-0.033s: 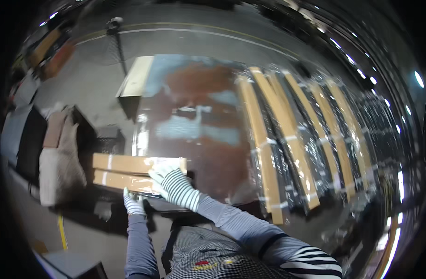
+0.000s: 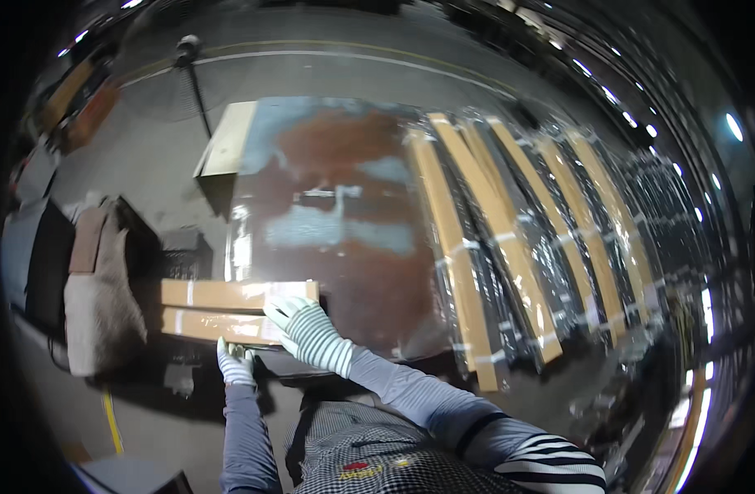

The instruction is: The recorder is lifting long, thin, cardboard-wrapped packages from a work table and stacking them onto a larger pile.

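Observation:
Two long flat brown cardboard boxes (image 2: 221, 309) lie side by side, sticking out over the left edge of a shiny metal worktable (image 2: 328, 189). My right hand (image 2: 305, 331), in a striped work glove, grips their right end from above. My left hand (image 2: 234, 362), also gloved, holds the near edge of the closer box from below. Both forearms wear grey sleeves.
Long bundles wrapped in clear plastic with brown cardboard strips (image 2: 509, 247) fill the right half of the table. A flat pale board (image 2: 228, 138) lies at its far left corner. On the left, a cloth-covered seat (image 2: 97, 288) stands on the floor. A standing fan (image 2: 188, 49) is farther back.

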`<state>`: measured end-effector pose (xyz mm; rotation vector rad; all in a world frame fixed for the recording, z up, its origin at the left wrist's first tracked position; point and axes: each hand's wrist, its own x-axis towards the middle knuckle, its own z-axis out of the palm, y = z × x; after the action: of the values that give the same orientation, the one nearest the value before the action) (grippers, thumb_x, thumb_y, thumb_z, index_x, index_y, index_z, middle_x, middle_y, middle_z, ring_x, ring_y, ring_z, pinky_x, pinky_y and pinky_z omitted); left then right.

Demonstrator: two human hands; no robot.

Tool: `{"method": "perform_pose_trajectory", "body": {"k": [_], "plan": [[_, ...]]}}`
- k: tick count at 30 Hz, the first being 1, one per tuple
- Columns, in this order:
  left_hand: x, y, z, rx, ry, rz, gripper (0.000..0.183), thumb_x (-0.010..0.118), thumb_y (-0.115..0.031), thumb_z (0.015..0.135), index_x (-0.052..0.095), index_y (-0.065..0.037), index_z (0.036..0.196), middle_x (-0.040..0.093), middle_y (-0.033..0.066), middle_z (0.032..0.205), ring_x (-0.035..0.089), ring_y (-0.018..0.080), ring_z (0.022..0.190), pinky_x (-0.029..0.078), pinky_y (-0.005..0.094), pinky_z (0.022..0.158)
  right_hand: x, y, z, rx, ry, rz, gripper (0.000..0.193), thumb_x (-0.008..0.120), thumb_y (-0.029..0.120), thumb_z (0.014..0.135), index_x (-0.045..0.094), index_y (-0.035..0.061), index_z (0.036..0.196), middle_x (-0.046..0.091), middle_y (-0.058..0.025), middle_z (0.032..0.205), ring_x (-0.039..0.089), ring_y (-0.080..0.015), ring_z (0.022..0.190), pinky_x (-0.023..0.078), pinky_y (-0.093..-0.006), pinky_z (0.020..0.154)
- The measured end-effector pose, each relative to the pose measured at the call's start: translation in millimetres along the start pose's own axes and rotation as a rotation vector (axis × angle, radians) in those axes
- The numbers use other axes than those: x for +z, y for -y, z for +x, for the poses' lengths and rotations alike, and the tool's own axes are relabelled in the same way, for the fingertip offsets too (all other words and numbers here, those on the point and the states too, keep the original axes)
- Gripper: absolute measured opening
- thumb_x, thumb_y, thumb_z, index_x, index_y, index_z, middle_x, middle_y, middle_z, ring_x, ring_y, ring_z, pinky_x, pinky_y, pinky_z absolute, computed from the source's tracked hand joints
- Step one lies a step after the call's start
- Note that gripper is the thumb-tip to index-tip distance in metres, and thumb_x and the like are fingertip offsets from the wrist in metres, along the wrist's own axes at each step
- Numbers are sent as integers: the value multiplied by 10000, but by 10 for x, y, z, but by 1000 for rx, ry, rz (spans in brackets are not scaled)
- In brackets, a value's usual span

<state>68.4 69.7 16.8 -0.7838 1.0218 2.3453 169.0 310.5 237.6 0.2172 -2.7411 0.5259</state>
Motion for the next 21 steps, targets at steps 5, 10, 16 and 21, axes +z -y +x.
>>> {"method": "perform_pose_trajectory", "body": {"k": [5,10,16,21], "plan": [[28,1113,-216,-77,119,265,380,594,-473,947,593,-184,1195,592,-5,1191,548,199,1141,472,407,902,-682,-831,-1518,573,-140,-117,467,736,156,639,593,13,1060,611,-200,982,612,-395,922,512,-470,818],[61,1957,-786,-524,322,345,326,612,-403,937,615,-156,1149,640,0,1113,587,196,1073,473,387,853,-990,-1330,-3576,1205,-322,-554,727,865,266,592,517,28,1184,594,-206,1046,584,-398,1034,485,-474,909],[1031,2538,-1817,-759,688,574,690,608,-449,965,375,-91,1506,388,121,1558,390,278,1413,328,431,1153,-1006,-987,-3982,1256,174,-560,906,816,368,659,415,34,1400,607,-161,1170,618,-322,996,519,-457,793],[602,3403,-1335,-603,1039,865,794,673,-475,920,353,-27,1493,513,101,1432,502,223,1282,393,365,1068,-783,-395,-3701,803,154,-387,766,735,520,725,522,56,1295,547,-118,1239,512,-319,1162,326,-506,1033]]}}
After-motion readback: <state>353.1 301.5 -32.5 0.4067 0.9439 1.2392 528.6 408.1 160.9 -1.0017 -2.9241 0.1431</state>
